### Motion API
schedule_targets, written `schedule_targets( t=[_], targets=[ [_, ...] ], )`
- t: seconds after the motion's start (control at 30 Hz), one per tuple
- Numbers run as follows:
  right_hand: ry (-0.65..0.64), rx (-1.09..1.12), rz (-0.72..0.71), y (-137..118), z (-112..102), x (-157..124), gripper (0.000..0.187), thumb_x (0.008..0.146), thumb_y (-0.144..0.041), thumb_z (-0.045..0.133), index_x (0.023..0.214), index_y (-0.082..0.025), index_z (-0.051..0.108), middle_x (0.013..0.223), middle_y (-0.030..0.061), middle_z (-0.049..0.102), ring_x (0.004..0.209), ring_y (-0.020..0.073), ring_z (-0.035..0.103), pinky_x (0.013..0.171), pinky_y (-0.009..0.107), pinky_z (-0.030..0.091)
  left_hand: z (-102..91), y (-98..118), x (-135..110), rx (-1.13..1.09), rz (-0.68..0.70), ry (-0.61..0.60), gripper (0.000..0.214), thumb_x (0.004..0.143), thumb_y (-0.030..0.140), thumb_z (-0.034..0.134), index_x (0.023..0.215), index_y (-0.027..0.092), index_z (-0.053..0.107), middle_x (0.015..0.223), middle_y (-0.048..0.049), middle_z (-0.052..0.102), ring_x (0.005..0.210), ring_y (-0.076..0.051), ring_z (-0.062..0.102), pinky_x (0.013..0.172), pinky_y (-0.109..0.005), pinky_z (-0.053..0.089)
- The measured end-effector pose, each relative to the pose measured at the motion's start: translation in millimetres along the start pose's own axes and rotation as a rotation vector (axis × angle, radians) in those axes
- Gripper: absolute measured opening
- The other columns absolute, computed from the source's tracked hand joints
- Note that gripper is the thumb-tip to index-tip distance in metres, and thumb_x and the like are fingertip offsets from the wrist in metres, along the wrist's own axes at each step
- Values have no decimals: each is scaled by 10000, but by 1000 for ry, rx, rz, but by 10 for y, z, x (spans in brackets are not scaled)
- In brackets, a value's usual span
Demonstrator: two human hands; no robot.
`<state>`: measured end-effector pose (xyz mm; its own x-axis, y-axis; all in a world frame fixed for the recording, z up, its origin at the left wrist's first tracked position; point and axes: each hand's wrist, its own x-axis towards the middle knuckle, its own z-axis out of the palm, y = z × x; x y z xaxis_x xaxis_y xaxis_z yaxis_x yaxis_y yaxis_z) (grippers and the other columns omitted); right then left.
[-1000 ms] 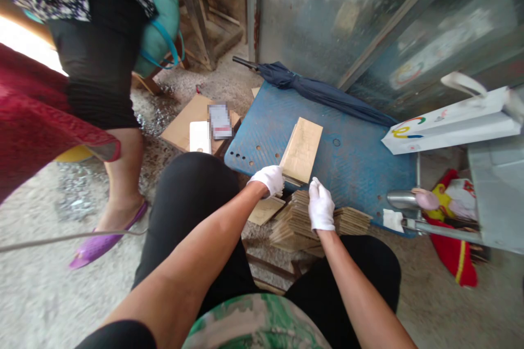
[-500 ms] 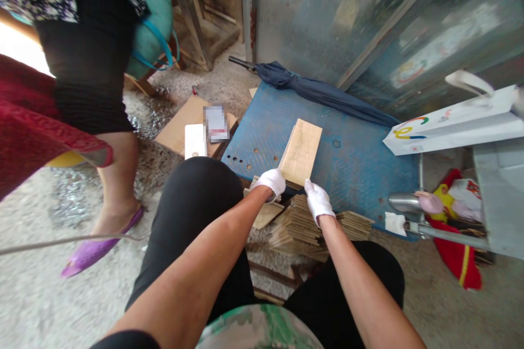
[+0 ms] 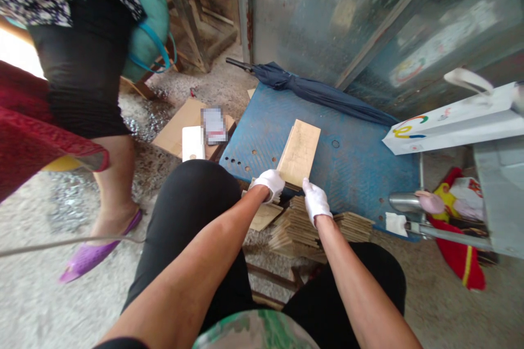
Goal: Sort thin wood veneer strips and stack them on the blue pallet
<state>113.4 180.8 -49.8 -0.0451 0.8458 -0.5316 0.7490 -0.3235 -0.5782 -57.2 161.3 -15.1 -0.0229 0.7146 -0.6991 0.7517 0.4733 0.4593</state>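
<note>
Right hand (image 3: 316, 199): position changed. Within the last second, it shifts inward and turns, so that its fingertips, first just beside the near right corner of the board stack (image 3: 299, 155), now reach that corner. Contact is apparent; whether the fingers pinch the boards or only rest against them cannot be determined.

Left hand (image 3: 270, 182): position essentially unchanged. It sits at the near left corner of the stack with its fingers curled. The fingertips are partly hidden, so a grasp cannot be confirmed. Both hands wear white gloves.

Stack location: on the blue bench (image 3: 360, 166), near end toward the person. The top board covers the others, with a narrow offset along the left long side. No board appears raised from the stack.

Effect on the work: both near corners now have a hand at them, which in judgement gives control of the stack from two sides.

Unchanged items: the fanned board pile (image 3: 297, 229) below the near edge of the bench, the second board row (image 3: 354, 224) to its right, and the folded umbrella (image 3: 319, 92) along the far edge. The slight displacement of the cardboard box (image 3: 174, 133) at left is consistent with camera movement.
</note>
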Motion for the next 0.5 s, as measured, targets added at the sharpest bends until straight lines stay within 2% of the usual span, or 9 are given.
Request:
schedule_targets(
  t=[0.2,0.37,0.5],
  targets=[
    [22,102,-26,75,53,-6,525,830,-618,427,771,-171,696,798,72,707,822,210,604,808,307,456,-11,11,-4,-18,-38,16,334,865,235,453,1056,122,701,1057,-151,711,998,-210,651,798,-226,457],
    [73,125,-48,95,73,-45,553,815,-650,442,826,-166,710,789,70,713,823,210,611,789,296,462,-30,-11,-3,-66,-103,72,397,876,355,428,1010,117,716,1010,-155,716,959,-214,667,731,-228,466],
    [133,191,-6,68,91,-64,576,780,-674,487,826,-146,711,751,71,710,786,202,619,735,280,468,-36,-67,11,-172,-139,144,437,882,415,402,906,127,730,915,-141,722,909,-224,674,690,-253,469]
  ],
)
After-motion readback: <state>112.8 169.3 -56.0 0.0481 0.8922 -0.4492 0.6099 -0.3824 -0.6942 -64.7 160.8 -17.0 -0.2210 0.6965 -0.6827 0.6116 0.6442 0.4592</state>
